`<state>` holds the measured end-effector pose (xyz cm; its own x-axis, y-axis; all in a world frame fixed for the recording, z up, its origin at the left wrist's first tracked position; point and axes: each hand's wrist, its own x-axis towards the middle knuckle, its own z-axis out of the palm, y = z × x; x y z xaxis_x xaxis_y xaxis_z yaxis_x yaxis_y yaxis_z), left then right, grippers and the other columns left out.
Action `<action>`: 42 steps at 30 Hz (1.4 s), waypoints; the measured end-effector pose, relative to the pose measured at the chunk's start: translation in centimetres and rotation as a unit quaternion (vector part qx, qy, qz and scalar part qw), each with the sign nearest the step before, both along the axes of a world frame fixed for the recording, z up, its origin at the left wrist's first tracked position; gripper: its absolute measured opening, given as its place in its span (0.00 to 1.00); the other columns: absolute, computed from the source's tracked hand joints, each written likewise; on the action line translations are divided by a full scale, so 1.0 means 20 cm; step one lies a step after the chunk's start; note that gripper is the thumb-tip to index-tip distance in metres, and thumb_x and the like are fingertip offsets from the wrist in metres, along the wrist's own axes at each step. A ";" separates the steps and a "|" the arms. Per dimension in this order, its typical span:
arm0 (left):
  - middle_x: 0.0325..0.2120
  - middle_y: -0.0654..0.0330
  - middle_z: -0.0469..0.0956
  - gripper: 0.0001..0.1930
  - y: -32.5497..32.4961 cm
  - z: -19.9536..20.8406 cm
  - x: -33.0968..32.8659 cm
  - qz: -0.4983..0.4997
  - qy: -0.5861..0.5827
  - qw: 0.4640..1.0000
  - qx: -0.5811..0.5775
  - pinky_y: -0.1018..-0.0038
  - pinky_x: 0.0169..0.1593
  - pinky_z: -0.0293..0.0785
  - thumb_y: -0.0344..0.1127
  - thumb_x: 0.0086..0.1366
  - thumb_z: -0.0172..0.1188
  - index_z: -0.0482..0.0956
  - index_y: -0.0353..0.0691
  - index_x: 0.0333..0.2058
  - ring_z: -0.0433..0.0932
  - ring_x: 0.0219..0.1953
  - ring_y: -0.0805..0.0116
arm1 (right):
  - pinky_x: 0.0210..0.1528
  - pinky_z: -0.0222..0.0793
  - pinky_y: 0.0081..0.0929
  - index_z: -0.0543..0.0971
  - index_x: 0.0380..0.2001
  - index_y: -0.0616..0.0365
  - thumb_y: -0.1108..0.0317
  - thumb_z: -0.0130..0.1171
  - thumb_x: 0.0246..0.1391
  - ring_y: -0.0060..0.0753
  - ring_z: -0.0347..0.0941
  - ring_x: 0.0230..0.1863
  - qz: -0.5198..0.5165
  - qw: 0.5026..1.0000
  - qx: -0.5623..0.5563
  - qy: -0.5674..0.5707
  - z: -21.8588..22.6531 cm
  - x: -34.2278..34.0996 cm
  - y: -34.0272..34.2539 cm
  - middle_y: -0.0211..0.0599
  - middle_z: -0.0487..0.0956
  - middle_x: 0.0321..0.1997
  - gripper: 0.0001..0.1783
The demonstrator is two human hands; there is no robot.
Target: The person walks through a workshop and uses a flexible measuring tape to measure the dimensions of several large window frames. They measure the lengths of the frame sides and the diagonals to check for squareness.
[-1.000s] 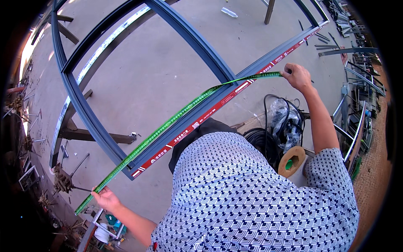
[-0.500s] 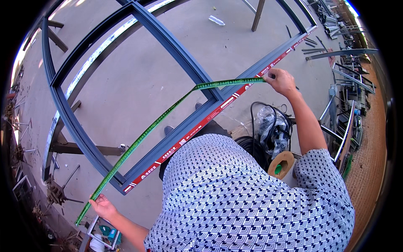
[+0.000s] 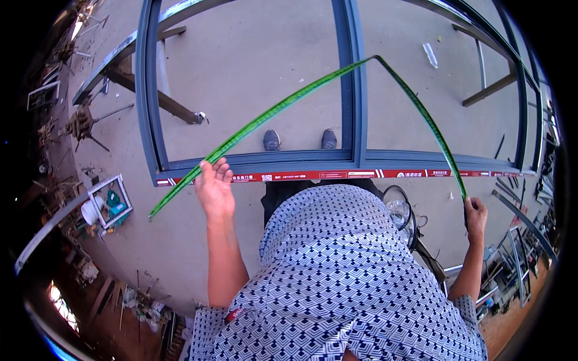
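Observation:
A long green measuring tape (image 3: 274, 111) rises from my left hand (image 3: 215, 191), kinks sharply at its top above the frame, and drops to my right hand (image 3: 475, 218). My left thumb and fingers pinch the blade a short way from its free end, which sticks out to the lower left. My right hand is closed round the other end, at the right; whether a case sits in that fist is hidden. Beneath the tape lies a blue-grey metal frame (image 3: 355, 108) with crossbars. A red printed strip (image 3: 289, 176) runs along its near edge, in front of my body.
Under the frame are beam supports (image 3: 174, 108) and my shoes (image 3: 272, 141). Left stands a small white frame with a bucket (image 3: 91, 212) and green items. Behind my right side lie black cable and clear plastic (image 3: 400, 212). Metal bars and frames (image 3: 518, 265) crowd the right.
My view has swung round to face the frame squarely. The tape has gone from a long sagging stretch to a raised, folded peak. My left hand has come up over the frame's near edge.

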<state>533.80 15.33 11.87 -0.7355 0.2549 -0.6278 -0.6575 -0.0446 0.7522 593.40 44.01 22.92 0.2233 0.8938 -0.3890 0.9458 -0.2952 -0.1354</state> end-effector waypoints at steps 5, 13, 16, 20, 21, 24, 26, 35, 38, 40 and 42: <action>0.31 0.55 0.82 0.15 0.15 -0.02 0.33 -0.079 -0.049 0.996 0.005 0.79 0.32 0.80 0.44 0.74 0.53 0.76 0.37 0.38 0.81 0.29 0.74 | 0.17 0.49 0.21 0.75 0.22 0.56 0.55 0.60 0.63 0.13 0.57 0.16 -0.105 0.993 -0.049 -0.006 0.16 0.78 -0.07 0.19 0.66 0.15 0.20; 0.26 0.57 0.81 0.16 0.20 -0.05 0.33 -0.126 -0.060 0.986 -0.088 0.80 0.28 0.76 0.46 0.72 0.56 0.72 0.39 0.32 0.78 0.24 0.76 | 0.25 0.55 0.25 0.76 0.20 0.62 0.57 0.63 0.61 0.18 0.59 0.22 0.013 0.995 -0.045 -0.084 0.43 1.25 -0.27 0.22 0.70 0.18 0.22; 0.24 0.58 0.80 0.15 0.15 -0.07 0.22 -0.114 -0.051 0.986 -0.110 0.81 0.25 0.73 0.45 0.72 0.56 0.73 0.39 0.32 0.76 0.21 0.78 | 0.23 0.52 0.25 0.76 0.20 0.62 0.57 0.63 0.61 0.17 0.57 0.21 0.005 0.993 -0.063 -0.101 0.42 1.15 -0.37 0.21 0.69 0.17 0.21; 0.24 0.58 0.80 0.15 0.10 -0.08 0.14 -0.118 -0.051 0.981 -0.148 0.81 0.23 0.68 0.44 0.72 0.55 0.73 0.38 0.32 0.75 0.20 0.78 | 0.23 0.53 0.23 0.76 0.20 0.61 0.57 0.63 0.61 0.16 0.58 0.21 0.026 0.990 -0.086 -0.105 0.39 1.06 -0.41 0.21 0.70 0.17 0.21; 0.24 0.59 0.80 0.15 0.08 -0.07 0.12 -0.119 -0.052 0.980 -0.148 0.81 0.22 0.68 0.44 0.72 0.55 0.74 0.38 0.32 0.75 0.20 0.78 | 0.23 0.52 0.23 0.76 0.20 0.61 0.56 0.63 0.61 0.16 0.58 0.21 0.030 0.991 -0.085 -0.104 0.37 1.08 -0.41 0.21 0.70 0.17 0.21; 0.23 0.59 0.80 0.15 0.08 -0.04 0.12 -0.126 -0.063 0.978 -0.157 0.81 0.22 0.67 0.43 0.72 0.56 0.74 0.37 0.32 0.74 0.20 0.78 | 0.22 0.51 0.24 0.76 0.20 0.61 0.57 0.64 0.61 0.15 0.57 0.20 -0.023 0.991 -0.096 -0.088 0.39 1.06 -0.42 0.21 0.70 0.17 0.21; 0.22 0.60 0.80 0.15 0.10 -0.02 0.10 -0.134 -0.070 0.973 -0.172 0.81 0.22 0.66 0.43 0.71 0.56 0.74 0.37 0.31 0.74 0.19 0.78 | 0.21 0.50 0.24 0.75 0.20 0.60 0.58 0.63 0.61 0.15 0.56 0.19 -0.027 0.992 -0.096 -0.082 0.41 1.05 -0.42 0.20 0.68 0.17 0.20; 0.20 0.58 0.78 0.17 0.12 0.05 0.08 -0.163 -0.096 0.959 -0.209 0.80 0.19 0.62 0.40 0.70 0.54 0.77 0.31 0.28 0.72 0.17 0.77 | 0.23 0.48 0.26 0.74 0.18 0.60 0.59 0.62 0.62 0.16 0.53 0.22 -0.012 0.988 -0.098 -0.120 0.62 1.07 -0.38 0.19 0.65 0.17 0.21; 0.18 0.60 0.76 0.16 0.10 0.05 0.10 -0.165 -0.106 0.955 -0.224 0.81 0.18 0.60 0.41 0.70 0.56 0.76 0.33 0.28 0.70 0.16 0.79 | 0.23 0.48 0.26 0.74 0.19 0.62 0.58 0.62 0.62 0.17 0.52 0.23 0.009 0.990 -0.067 -0.121 0.65 1.01 -0.40 0.20 0.65 0.17 0.22; 0.18 0.61 0.77 0.16 0.10 0.06 0.11 -0.167 -0.108 0.954 -0.223 0.81 0.18 0.60 0.41 0.70 0.56 0.76 0.33 0.28 0.70 0.16 0.79 | 0.24 0.48 0.27 0.74 0.19 0.63 0.57 0.63 0.61 0.17 0.53 0.22 0.034 0.989 -0.060 -0.129 0.67 0.98 -0.43 0.21 0.66 0.17 0.23; 0.18 0.61 0.77 0.16 0.11 0.06 0.11 -0.170 -0.111 0.953 -0.224 0.81 0.18 0.59 0.41 0.70 0.56 0.77 0.33 0.28 0.70 0.16 0.79 | 0.24 0.49 0.27 0.74 0.19 0.63 0.57 0.63 0.61 0.18 0.53 0.22 0.025 0.987 -0.066 -0.142 0.65 0.90 -0.43 0.22 0.66 0.17 0.23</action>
<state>535.94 17.46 13.13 -0.4949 0.1245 -0.8600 -0.7213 0.4931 0.4864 611.48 35.40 35.94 0.2972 0.8524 -0.4301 0.9539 -0.2450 0.1734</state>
